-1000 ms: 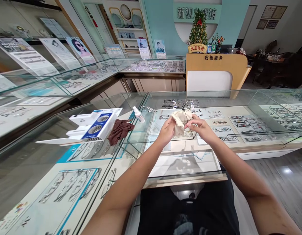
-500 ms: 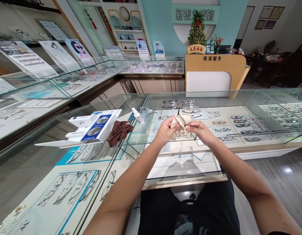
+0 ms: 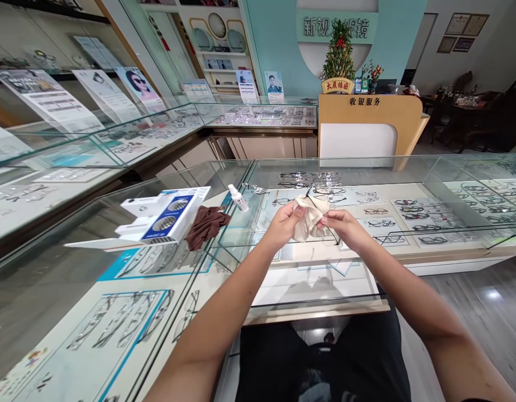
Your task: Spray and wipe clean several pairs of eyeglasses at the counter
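Note:
Above the glass counter, my left hand (image 3: 285,221) is closed on a cream cloth (image 3: 305,226), bunched around a pair of eyeglasses. The lenses are mostly hidden by the cloth. A thin dark temple (image 3: 337,238) of the glasses sticks out below my right hand (image 3: 342,223), whose fingers pinch the glasses at the cloth's right edge. To the left on the counter stands a small white spray bottle (image 3: 238,198). Next to it lies a crumpled brown cloth (image 3: 206,227), by an opened blue and white box (image 3: 170,216).
A glass display counter (image 3: 312,304) runs across in front of me and along my left, with rows of eyeglasses (image 3: 380,223) inside. Another pair of eyeglasses (image 3: 255,188) lies near the bottle. Farther back stands a wooden cashier desk (image 3: 369,103) with a plant on it.
The cream cloth has shifted and refolded between my fingers, and more of it hangs down to the left. Both hands stay at nearly the same place; the view has shifted slightly.

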### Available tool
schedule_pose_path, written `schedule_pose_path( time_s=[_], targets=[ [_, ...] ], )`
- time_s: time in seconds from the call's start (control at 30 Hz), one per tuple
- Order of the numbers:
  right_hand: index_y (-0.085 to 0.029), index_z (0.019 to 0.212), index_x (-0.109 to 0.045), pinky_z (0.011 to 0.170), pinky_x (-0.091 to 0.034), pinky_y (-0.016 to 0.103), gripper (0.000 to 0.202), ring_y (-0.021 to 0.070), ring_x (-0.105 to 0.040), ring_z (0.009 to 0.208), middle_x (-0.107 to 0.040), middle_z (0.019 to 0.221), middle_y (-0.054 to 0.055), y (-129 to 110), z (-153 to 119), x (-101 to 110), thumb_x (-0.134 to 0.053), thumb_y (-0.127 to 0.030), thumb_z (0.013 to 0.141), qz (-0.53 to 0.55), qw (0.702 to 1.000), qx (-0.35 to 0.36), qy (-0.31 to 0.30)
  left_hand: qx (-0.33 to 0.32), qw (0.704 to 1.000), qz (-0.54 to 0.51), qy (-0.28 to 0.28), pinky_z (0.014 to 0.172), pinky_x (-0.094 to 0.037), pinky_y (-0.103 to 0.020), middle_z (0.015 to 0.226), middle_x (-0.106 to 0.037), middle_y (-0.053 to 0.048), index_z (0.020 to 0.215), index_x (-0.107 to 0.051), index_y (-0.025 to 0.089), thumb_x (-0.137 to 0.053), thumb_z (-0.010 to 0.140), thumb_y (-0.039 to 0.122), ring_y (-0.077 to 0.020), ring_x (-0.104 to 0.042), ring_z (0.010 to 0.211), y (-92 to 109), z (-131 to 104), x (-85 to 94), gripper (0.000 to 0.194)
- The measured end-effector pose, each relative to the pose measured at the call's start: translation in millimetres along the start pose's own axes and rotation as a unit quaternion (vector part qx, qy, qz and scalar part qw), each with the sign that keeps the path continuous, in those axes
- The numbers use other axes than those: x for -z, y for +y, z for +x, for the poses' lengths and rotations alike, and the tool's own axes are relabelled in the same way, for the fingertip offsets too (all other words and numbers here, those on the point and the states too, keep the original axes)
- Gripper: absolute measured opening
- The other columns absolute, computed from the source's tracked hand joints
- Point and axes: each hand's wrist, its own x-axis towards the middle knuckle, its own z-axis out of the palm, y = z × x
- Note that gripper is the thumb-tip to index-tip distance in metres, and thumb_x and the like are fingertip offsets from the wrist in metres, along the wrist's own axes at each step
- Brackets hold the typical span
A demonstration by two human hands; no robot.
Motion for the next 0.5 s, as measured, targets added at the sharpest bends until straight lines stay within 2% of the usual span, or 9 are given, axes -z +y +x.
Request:
schedule_pose_path(
  time_s=[0.13,0.23,0.33,0.5],
  targets=[
    [-0.024,0.068,-0.08,0.088,-0.048,0.035,0.035,0.0179,-0.062,0.079,-0.073,0.076,0.0,2.1,0.3,1.1,-0.095,-0.056,0.068,0.046,0.999,-0.025,0.011,0.0,1.0,0.006,-0.003,0.065,-0.056,-0.027,0.077,-0.074,-0.003,0.104,-0.071,0.016,-0.097,0.065,0.063,-0.0189,-0.07,0.071,3.0,1.6,-0.3,0.066],
    [-0.023,0.071,-0.081,0.088,-0.05,0.036,0.037,0.0193,-0.065,0.081,-0.076,0.078,0.001,10.2,0.1,-2.7,-0.097,-0.056,0.063,0.053,0.998,-0.046,0.002,-0.011,0.999,0.015,0.042,0.059,-0.052,-0.023,0.073,-0.071,0.0,0.093,-0.07,0.016,-0.1,0.06,0.06,-0.0138,-0.064,0.063,5.7,-0.3,-5.4,0.062],
    [-0.022,0.074,-0.081,0.093,-0.05,0.037,0.044,0.021,-0.068,0.084,-0.078,0.078,0.001,18.6,-0.4,-8.8,-0.097,-0.061,0.061,0.035,0.998,-0.05,-0.026,-0.025,0.995,0.039,0.09,0.051,-0.047,-0.022,0.065,-0.066,0.002,0.079,-0.067,0.017,-0.095,0.063,0.066,-0.0108,-0.056,0.053,6.7,-4.0,-11.9,0.059],
    [-0.021,0.076,-0.08,0.097,-0.049,0.038,0.053,0.0203,-0.065,0.086,-0.075,0.081,0.002,22.5,-2.1,-14.9,-0.092,-0.071,0.066,0.014,0.998,-0.043,-0.046,-0.047,0.986,0.032,0.157,0.041,-0.035,-0.024,0.048,-0.054,0.004,0.066,-0.06,0.019,-0.078,0.074,0.084,-0.0096,-0.046,0.04,-0.8,-3.7,-16.2,0.068]
  ],
)
